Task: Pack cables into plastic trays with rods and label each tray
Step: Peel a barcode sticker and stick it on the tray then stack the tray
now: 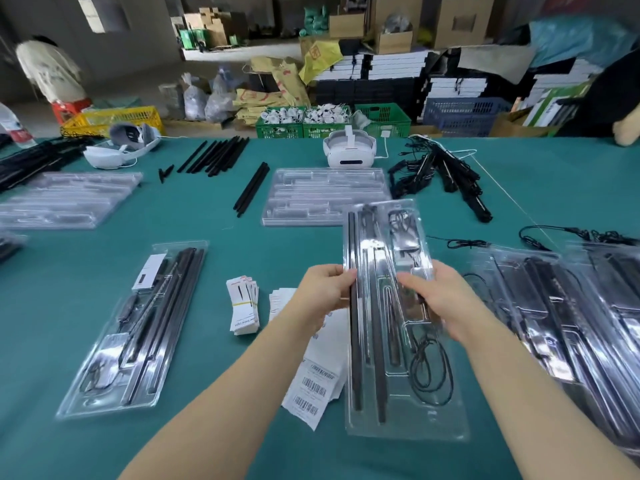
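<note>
While both my hands are on this one packed tray (391, 327), here's how it sits: it's a long clear plastic thing running pretty much straight away from me, near end low over the table (242, 216), far end tipped up and leaning a touch left. My left hand (327, 289) pinches the left long edge, thumb on top, right by the rods (356, 341). My right hand (440, 299) has its grip curled over the right side about midway along, next to the coiled cable (431, 368) — so both grips are clamped on the tray, one per side.

Rods lie along the tray's length, same direction it points. No label on it that I can see. The barcode label strip (311, 382) is just left of the tray's near half, partly under my left forearm, so my left hand is the nearer one for grabbing a label next — that's my guess. A finished tray (138, 327) with its label lies well off to the left.
</note>
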Demonstrator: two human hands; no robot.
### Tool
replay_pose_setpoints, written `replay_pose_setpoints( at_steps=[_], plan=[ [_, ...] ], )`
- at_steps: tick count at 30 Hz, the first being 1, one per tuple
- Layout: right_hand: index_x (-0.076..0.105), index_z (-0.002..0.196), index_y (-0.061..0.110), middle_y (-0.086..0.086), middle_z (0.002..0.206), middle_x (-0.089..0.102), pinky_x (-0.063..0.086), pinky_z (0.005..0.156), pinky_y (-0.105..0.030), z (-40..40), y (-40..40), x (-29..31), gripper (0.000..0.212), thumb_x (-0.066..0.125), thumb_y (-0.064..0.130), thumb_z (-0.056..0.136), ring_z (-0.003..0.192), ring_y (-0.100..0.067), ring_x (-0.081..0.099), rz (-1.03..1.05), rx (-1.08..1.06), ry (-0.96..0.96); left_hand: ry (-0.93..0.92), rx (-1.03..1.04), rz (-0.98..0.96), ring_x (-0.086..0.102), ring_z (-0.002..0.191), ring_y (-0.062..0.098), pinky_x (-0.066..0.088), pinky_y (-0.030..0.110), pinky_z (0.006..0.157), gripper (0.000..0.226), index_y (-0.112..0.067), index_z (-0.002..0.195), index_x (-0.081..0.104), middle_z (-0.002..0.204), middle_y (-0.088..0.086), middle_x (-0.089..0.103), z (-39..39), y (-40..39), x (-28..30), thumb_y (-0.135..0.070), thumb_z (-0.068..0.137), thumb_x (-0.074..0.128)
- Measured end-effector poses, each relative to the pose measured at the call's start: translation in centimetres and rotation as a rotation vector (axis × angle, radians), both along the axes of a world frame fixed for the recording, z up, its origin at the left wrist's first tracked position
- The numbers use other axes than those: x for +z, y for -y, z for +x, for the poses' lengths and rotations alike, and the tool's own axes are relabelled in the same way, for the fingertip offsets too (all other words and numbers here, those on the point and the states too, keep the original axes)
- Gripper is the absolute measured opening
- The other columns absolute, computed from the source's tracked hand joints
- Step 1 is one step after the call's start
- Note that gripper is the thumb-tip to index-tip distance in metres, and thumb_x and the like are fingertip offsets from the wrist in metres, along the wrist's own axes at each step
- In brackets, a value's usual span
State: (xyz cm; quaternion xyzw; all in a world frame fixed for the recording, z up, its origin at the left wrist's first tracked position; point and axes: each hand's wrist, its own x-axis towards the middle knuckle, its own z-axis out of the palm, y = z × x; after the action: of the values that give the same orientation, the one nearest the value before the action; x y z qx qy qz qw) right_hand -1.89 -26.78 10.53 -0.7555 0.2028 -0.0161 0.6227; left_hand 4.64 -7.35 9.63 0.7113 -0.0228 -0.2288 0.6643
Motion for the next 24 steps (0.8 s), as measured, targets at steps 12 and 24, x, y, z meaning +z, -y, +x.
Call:
replay_pose_setpoints(
  at_steps=[12,24],
  plan=[
    [0.051,0.138,0.007,-0.008,0.127,0.063,0.053,0.079,-0.027,-1.2,3.5,-4.4,0.061,0.076,0.03,0.086,0.095,-0.015,0.067,-0.252,-0.107,-0.055,0.39,-0.128,1.079,0.052,0.115,0.028,0.044,0.037,0.073,0.072,-0.018,0.135,0.043,0.116,0.007,0.062,3.2,-1.9,-2.9,-0.051,0.079,0.076],
    [0.059,0.128,0.018,-0.004,0.118,0.063,0.052,0.082,-0.037,-1.3,3.4,-5.2,0.056,0.066,0.055,0.087,0.112,-0.025,0.055,-1.051,-0.056,-0.166,0.192,-0.064,0.682,0.071,0.08,0.022,0.06,0.036,0.078,0.01,-0.012,0.094,0.074,0.092,0.009,0.076,3.2,-1.2,-2.0,-0.013,0.084,0.073]
  ],
)
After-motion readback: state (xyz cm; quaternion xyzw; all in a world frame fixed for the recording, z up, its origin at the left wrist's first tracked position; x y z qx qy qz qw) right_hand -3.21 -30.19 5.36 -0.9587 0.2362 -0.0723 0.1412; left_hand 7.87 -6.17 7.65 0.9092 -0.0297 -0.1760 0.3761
